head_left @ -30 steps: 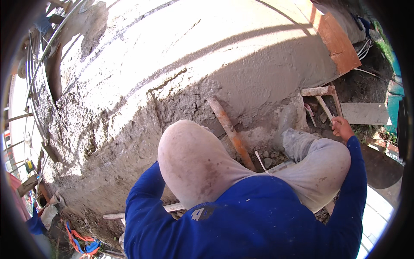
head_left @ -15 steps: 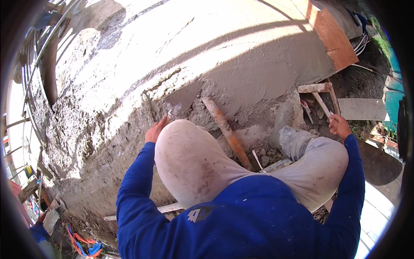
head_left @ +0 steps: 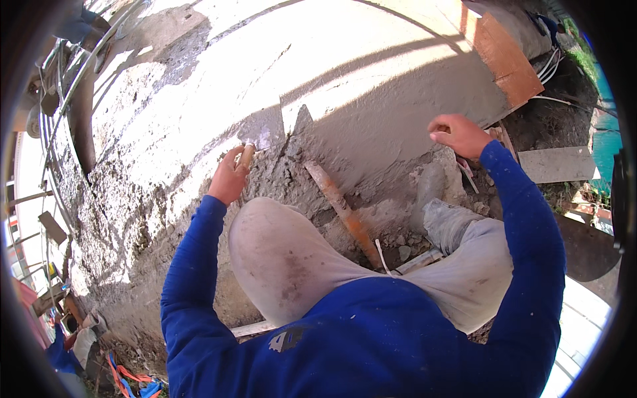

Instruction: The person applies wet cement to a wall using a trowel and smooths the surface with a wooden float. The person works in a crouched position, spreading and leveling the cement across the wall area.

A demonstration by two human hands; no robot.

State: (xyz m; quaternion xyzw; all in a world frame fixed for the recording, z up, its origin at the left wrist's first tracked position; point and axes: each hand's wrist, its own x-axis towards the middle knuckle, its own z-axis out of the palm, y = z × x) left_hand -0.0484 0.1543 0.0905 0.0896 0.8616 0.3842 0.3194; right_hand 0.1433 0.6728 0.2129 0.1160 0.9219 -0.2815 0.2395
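Observation:
My left hand (head_left: pixel 229 176) is closed round the light wooden handle of a trowel (head_left: pixel 261 131). The trowel's grey, shiny blade lies against the rough wet mortar (head_left: pixel 391 113), at the border of sun and shade. Over the smoother mortar on the right, my right hand (head_left: pixel 461 135) is raised with its fingers curled in. Whether something small is in those fingers cannot be made out. A rusty, mortar-smeared pipe (head_left: pixel 342 209) slants between my knees, below the trowel.
My mud-coated boot (head_left: pixel 431 192) stands right of the pipe among loose stones. An orange-brown board (head_left: pixel 507 63) borders the mortar at the far right. A grey plank (head_left: pixel 556 164) lies beyond my right forearm. Bent rods (head_left: pixel 76 79) rise at the far left, near another person's leg.
My left hand has moved up and slightly left with the trowel. My right hand has left the wooden slat at the right and risen up and left over the mortar.

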